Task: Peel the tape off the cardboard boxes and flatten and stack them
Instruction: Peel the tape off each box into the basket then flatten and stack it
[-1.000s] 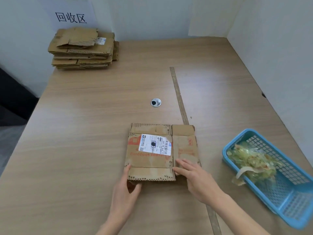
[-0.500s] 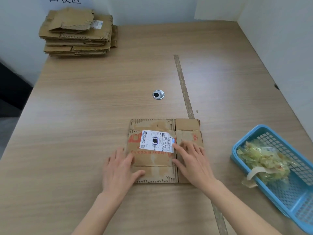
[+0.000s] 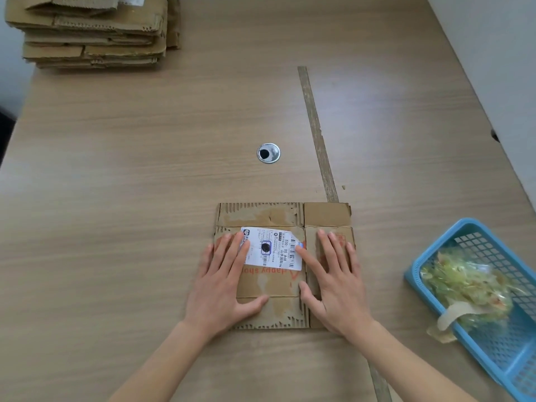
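Head view: both flat hands (image 3: 290,285) press the box (image 3: 282,216); basket (image 3: 467,230) right, stack (image 3: 90,30) far-left.

Table (image 3: 145,169) bears flattened box (image 3: 278,285), stack (image 3: 90,30), basket (image 3: 435,256).

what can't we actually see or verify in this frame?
Head view only:
- Flattened box: underside faces the table; left hand and right hand cover its near corners.
- Shipping label: small print too small to read.
- Stack of flattened boxes: top cut off by the frame edge; count unclear.
- Blue basket: near end cut off; peeled tape is a blurred tangle.
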`<state>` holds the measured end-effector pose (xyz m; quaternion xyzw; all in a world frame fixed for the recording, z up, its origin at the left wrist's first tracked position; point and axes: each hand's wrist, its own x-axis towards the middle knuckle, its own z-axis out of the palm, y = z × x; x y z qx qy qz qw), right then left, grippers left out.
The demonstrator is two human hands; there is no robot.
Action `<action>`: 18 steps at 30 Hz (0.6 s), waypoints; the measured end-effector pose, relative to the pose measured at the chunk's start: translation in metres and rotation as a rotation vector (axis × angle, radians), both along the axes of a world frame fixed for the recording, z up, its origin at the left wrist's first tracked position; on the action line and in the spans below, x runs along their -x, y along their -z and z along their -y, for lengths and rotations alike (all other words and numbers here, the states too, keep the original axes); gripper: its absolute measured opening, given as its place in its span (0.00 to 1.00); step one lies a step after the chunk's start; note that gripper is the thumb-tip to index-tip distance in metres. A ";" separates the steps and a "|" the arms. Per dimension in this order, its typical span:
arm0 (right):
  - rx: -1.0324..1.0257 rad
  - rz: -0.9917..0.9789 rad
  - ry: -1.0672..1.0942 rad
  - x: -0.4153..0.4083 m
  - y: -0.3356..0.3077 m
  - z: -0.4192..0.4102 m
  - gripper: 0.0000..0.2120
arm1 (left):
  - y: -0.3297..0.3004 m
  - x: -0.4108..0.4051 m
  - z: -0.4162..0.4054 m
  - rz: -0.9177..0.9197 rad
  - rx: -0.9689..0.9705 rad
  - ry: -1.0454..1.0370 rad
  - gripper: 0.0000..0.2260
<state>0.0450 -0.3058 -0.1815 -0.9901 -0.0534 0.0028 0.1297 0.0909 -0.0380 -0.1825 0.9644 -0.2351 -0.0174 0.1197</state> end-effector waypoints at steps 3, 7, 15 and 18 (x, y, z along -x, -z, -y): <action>0.002 0.007 -0.009 0.000 0.002 0.000 0.34 | 0.000 0.001 0.000 -0.001 0.006 -0.001 0.48; 0.014 0.007 -0.008 -0.001 0.004 0.000 0.34 | 0.003 -0.001 -0.001 -0.016 -0.004 0.002 0.47; -0.075 -0.132 0.004 0.002 -0.016 0.004 0.36 | -0.026 0.012 0.008 -0.141 -0.117 -0.251 0.52; -0.195 -0.227 0.243 0.024 -0.020 0.020 0.43 | -0.029 0.029 0.002 -0.244 -0.031 -0.493 0.51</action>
